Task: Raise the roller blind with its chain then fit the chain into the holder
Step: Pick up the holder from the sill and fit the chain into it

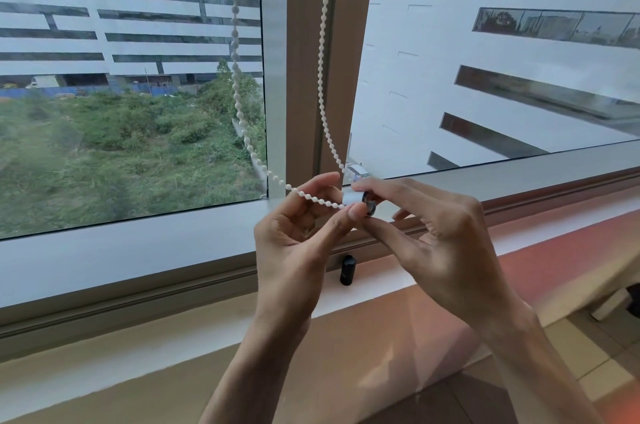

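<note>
A white bead chain (236, 84) hangs in two strands in front of the window and its brown mullion (308, 70). Both strands run down to a small white holder (355, 198) with a dark inner part. My left hand (298, 233) pinches the chain's lower loop right beside the holder, thumb and forefinger curled on the beads. My right hand (426, 233) pinches the holder between thumb and forefinger, just above the sill. The roller blind itself is out of view above.
A small black cylinder (347, 270) stands on the window frame (138, 250) just below my hands. The pale sill (381, 295) runs across under it. A tiled floor (595, 354) and part of some furniture show at the lower right.
</note>
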Motion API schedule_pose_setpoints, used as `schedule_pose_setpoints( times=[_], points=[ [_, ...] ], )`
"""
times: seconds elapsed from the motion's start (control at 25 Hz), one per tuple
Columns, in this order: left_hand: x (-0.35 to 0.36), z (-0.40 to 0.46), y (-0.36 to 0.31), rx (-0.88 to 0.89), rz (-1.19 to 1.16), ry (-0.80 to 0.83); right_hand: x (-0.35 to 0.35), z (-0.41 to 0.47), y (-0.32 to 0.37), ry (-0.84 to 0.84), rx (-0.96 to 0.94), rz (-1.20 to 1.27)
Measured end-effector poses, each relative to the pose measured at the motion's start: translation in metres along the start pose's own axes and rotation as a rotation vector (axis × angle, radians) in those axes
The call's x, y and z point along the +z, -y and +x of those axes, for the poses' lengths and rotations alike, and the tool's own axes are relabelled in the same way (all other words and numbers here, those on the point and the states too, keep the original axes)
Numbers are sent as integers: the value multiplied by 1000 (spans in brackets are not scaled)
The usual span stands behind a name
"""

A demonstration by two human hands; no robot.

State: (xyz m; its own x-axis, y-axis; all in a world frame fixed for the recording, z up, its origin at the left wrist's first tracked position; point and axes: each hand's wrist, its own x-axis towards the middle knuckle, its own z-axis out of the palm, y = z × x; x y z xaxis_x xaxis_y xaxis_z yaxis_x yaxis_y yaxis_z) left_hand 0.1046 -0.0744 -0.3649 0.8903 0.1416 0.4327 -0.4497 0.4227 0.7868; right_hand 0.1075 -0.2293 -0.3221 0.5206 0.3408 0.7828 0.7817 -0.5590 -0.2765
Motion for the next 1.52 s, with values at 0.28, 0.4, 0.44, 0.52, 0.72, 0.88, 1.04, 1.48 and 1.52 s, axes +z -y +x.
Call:
schedule_pose_setpoints(
  times=[0.28, 0.4, 0.44, 0.52, 0.72, 0.88, 1.04, 1.48, 1.52],
  points=[
    [-2, 3, 1, -265, -213, 265, -10, 2, -4, 86, -11, 136],
    [-1, 4, 3, -224, -207, 267, -12, 1, -5, 111, 10, 149],
    [0, 4, 3, -207, -206, 256, -13, 0, -5, 110, 13, 148],
    [1, 4, 5, -175, -206, 223, -14, -1, -5, 92, 4, 127],
    [1, 4, 8, -121, -216, 229, -15, 2, -6, 24, -24, 37],
    [-2, 7, 8, -134, -177, 181, -11, 3, -9, 20, 0, 54],
    [-8, 8, 11, -95, -91, 115, -3, 1, -16, 37, 20, 114],
    [-17, 15, 7, -50, -15, -17, 104, -98, -109, 10, 655, 3],
    [-16, 15, 7, -50, -1, -19, 113, -107, -115, 34, 689, -39]
  ],
)
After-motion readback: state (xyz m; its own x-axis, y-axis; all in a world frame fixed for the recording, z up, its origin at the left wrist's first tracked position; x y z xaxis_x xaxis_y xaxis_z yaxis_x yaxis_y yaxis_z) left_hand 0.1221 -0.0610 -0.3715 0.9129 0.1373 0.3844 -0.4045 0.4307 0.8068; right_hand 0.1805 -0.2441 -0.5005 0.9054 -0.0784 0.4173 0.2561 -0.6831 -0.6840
